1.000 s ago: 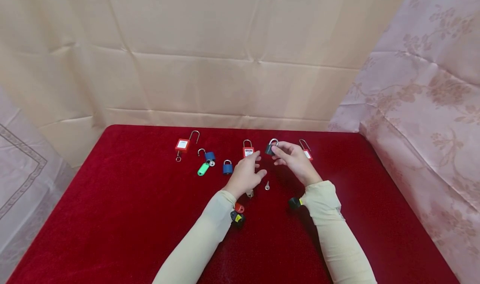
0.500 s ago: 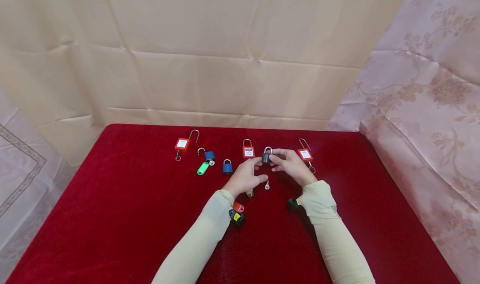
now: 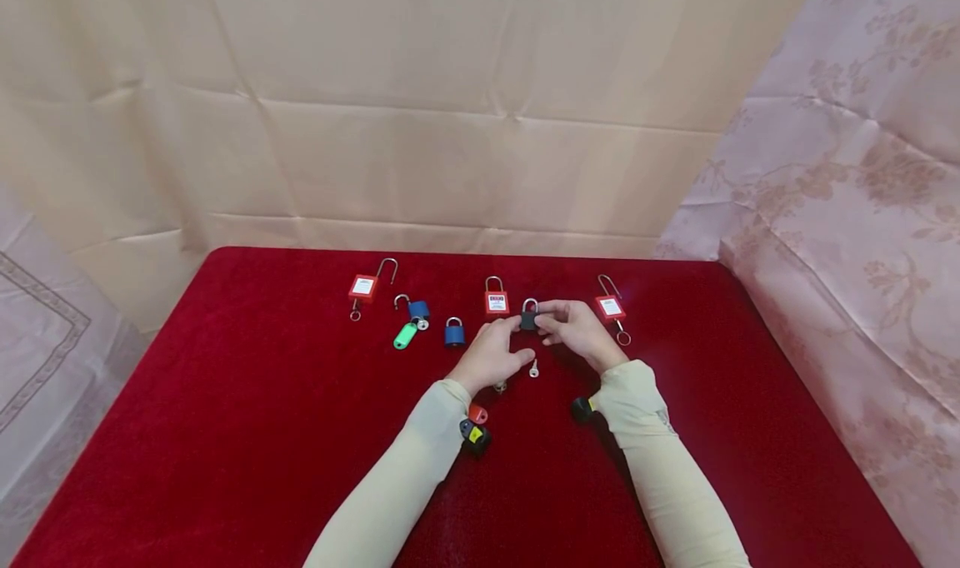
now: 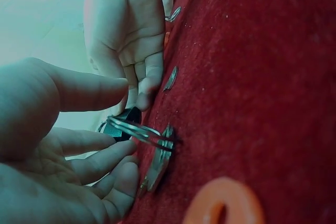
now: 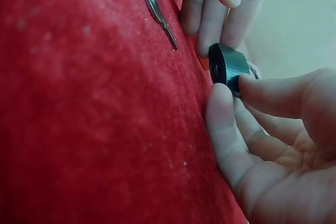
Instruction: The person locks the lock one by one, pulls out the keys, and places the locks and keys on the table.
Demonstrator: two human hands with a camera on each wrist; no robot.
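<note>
A small black padlock (image 3: 529, 319) with a silver shackle is held just above the red table (image 3: 262, 435), pinched between the thumb and forefinger of my right hand (image 3: 547, 319). The right wrist view shows that pinch on the padlock (image 5: 227, 65) by the right hand (image 5: 236, 95). My left hand (image 3: 517, 337) faces it from the left, fingers relaxed, fingertips (image 5: 210, 35) touching the lock body. In the left wrist view the padlock (image 4: 125, 123) sits between the two hands. A loose silver key (image 3: 533, 371) lies just below them.
Behind the hands lies a row: a red padlock (image 3: 496, 303), a red padlock with a key ring (image 3: 610, 307), a blue padlock (image 3: 454, 335), a blue padlock with a green tag (image 3: 405, 336), and an open red padlock (image 3: 363, 286). An orange-tagged key ring (image 3: 478, 415) lies under my left wrist.
My right hand has lowered the black padlock and carried it left to my left hand's fingertips. The red padlock at the right is now uncovered.
</note>
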